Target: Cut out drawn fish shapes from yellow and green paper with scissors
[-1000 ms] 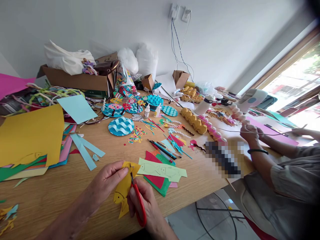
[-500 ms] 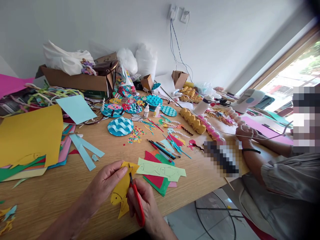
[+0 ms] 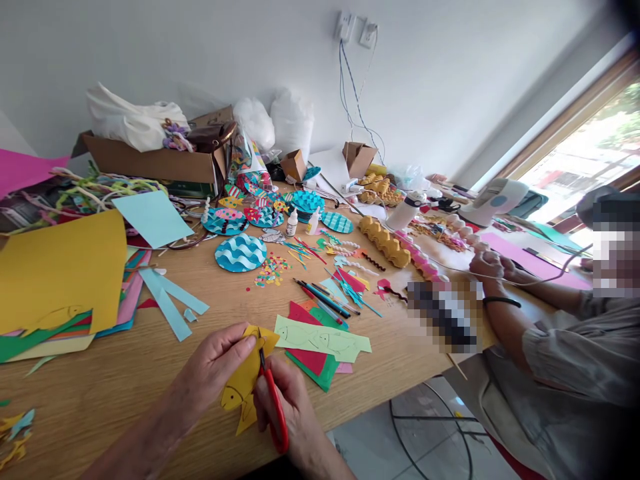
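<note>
My left hand [image 3: 220,357] pinches the upper part of a yellow paper [image 3: 240,380] with fish outlines drawn on it. In my right hand [image 3: 287,397] are red-handled scissors [image 3: 276,407], their dark blades at the paper's upper right part, close to my left fingertips. Just right of the paper lies a light green strip [image 3: 345,343] with two drawn fish, on top of red paper [image 3: 305,360] and green paper [image 3: 323,380]. Pens and pencils [image 3: 325,300] lie behind the strip.
Coloured sheets [image 3: 60,267] and blue strips [image 3: 167,300] lie left; yellow scraps [image 3: 15,447] near left. Blue wavy discs [image 3: 241,252], confetti [image 3: 274,270] and glue bottles [image 3: 292,223] stand or lie beyond. At right, a person's hands [image 3: 487,267] hold a pale bumpy strip.
The scissor blades have shifted very slightly at the yellow paper's edge. My hands keep nearly the same place. The person at right has moved slightly.
</note>
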Demonstrator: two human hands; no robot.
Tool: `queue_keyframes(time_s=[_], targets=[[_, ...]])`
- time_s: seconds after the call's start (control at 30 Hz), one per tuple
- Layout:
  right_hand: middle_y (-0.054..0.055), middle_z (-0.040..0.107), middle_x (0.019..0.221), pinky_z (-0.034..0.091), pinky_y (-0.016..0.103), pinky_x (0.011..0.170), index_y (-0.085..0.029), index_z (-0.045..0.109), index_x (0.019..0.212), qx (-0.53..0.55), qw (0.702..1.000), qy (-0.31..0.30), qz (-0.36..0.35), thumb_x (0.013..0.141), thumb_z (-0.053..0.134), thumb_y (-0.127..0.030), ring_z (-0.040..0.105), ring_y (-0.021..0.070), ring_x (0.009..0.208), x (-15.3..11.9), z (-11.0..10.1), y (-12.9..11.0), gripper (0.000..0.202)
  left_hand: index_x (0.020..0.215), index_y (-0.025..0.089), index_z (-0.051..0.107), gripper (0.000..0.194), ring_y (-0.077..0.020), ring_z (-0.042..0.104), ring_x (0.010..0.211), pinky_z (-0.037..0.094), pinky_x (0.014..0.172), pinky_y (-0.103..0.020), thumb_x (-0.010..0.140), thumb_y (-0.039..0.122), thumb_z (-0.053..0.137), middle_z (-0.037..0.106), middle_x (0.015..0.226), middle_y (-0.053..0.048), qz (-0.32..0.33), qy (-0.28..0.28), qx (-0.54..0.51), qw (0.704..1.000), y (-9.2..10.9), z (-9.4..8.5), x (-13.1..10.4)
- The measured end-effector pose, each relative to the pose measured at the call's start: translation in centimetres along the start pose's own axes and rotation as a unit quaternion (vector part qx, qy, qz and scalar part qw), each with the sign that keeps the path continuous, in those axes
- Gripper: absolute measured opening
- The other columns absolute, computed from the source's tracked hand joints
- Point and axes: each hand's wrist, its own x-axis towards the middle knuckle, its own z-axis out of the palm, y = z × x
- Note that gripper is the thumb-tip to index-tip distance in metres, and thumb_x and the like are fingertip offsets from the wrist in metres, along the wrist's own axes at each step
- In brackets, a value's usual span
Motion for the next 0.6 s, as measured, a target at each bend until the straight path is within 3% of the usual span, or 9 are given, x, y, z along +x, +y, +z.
queue_keyframes(time_s=[0.17,0.4,0.6], targets=[[-0.007,0.039,0.053,0.027,0.021,0.045,-0.020,0.040,0.065,-0.005,1.000,0.009,-0.018,0.091,0.048,-0.033,0.033,0.0081,0.047,-0.16,-0.06,0.08,0.030,0.066,0.021,0.053,0.031,-0.0156,0.050,0.063,0.046,0.061,-0.026,0.076,0.048,0.062,0.052,0.064,0.004,-0.012,0.000,-0.021,1.000,-0.03,0.07,-0.09],[-0.007,0.037,0.054,0.024,0.021,0.045,-0.020,0.040,0.064,-0.007,0.999,-0.001,-0.037,0.092,0.048,-0.048,0.031,0.0084,0.048,-0.26,-0.07,-0.29,0.041,0.068,0.020,0.055,0.033,-0.0130,0.046,0.060,0.042,0.057,-0.023,0.076,0.050,0.063,0.051,0.062,0.005,-0.029,-0.019,-0.060,0.998,-0.31,0.10,-0.25],[-0.006,0.037,0.055,0.025,0.022,0.047,-0.020,0.041,0.060,-0.015,0.999,0.007,-0.047,0.090,0.049,-0.047,0.031,0.0087,0.050,-0.19,-0.06,-0.65,0.042,0.069,0.019,0.055,0.033,-0.0124,0.043,0.059,0.040,0.055,-0.022,0.074,0.049,0.065,0.049,0.061,0.006,-0.034,-0.011,-0.063,0.997,-0.41,-0.06,-0.31]])
